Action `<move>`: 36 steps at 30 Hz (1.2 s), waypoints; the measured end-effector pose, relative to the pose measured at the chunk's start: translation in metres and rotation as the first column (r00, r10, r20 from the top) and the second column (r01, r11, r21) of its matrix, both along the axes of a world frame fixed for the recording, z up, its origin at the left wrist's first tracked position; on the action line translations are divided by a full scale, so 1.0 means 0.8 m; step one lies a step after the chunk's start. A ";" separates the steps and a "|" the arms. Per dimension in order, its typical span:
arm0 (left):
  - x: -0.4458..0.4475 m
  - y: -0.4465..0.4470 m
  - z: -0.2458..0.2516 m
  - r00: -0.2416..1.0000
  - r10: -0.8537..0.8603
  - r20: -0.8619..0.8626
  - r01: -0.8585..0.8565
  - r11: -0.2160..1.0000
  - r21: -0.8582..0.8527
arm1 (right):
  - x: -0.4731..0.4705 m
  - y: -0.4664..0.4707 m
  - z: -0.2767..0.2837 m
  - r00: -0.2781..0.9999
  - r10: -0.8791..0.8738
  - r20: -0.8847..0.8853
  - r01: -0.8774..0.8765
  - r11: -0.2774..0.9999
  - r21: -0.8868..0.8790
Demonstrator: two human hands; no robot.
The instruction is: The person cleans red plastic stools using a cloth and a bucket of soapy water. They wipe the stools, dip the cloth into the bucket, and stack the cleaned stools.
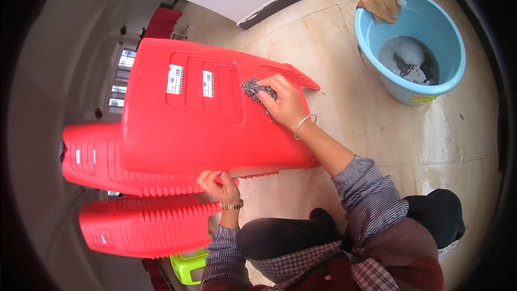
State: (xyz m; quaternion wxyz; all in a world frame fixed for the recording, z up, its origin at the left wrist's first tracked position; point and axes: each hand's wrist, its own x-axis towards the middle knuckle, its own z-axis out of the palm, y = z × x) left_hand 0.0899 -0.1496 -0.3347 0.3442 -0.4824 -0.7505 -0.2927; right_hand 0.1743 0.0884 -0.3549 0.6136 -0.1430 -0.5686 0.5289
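Note:
A red plastic stool (181, 137) fills the middle of the view, its side panel facing me. Stepped ridges and two printed stickers mark that panel. My right hand (282, 103) presses a steel wool scourer (251, 89) against the panel, to the right of the stickers, with fingers and thumb pinched around it. Down at the stool's near edge, my left hand (221, 188) grips the rim with curled fingers, some partly hidden. A bangle circles my right wrist and a gold-coloured watch my left.
Stacks of red plastic stools (149, 226) stand behind and left. A lime-green plastic stool (188, 266) is below them. At the upper right, a light-blue bucket (452, 40) holds sudsy water, with a brown cloth (381, 4) over its rim. The tiled floor (440, 137) has wet patches.

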 end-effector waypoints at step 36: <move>-0.006 0.013 -0.031 0.993 -0.109 0.049 0.097 0.976 0.195 | -0.062 0.065 0.002 0.988 0.125 0.094 -0.123 0.992 -0.024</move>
